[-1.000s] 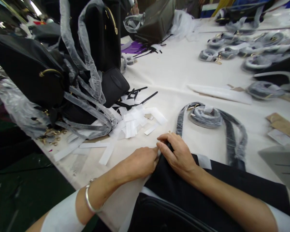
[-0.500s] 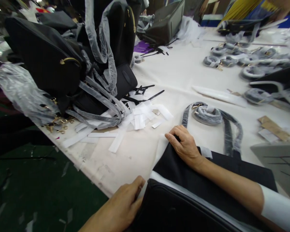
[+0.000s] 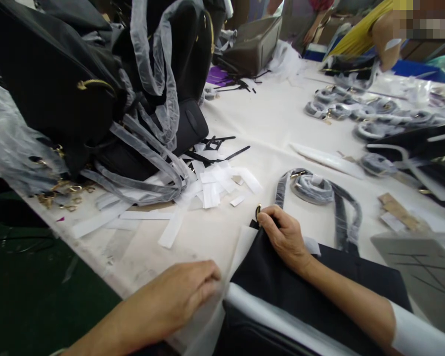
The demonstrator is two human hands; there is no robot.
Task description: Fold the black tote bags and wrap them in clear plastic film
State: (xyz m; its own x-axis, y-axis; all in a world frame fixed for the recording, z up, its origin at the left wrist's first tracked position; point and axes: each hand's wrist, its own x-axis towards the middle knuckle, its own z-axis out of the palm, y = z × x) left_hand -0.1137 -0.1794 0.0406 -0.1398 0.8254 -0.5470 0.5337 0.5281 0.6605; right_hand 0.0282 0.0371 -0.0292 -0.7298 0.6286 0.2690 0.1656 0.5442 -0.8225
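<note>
A black handbag (image 3: pixel 278 277) lies before me at the lower right, with white wrapping sheet (image 3: pixel 263 311) along its near fold. My right hand (image 3: pixel 284 235) is closed at its far left corner, thumb and fingers pinching the zipper end. A gold-coloured zipper pull (image 3: pixel 258 209) sticks out by the fingertips. To the left of the bag, my left hand (image 3: pixel 189 291) is held over the table edge, its fingers curled together and apart from the bag. Nothing shows in it. Behind the bag lies its wrapped black strap (image 3: pixel 315 188), partly coiled.
Black bags (image 3: pixel 52 74) with plastic-wrapped handles are piled at left. White paper strips (image 3: pixel 211 185) lie beside them. Coiled straps (image 3: pixel 378 106) spread along the right, near a grey marked panel (image 3: pixel 411 267). Across the table, a co-worker's arm (image 3: pixel 387 42) reaches over another bag.
My left hand has come off the bag's left edge and moved left. My right hand has shifted slightly at the corner, and the gold-coloured pull now shows. The camera view has turned a little.
</note>
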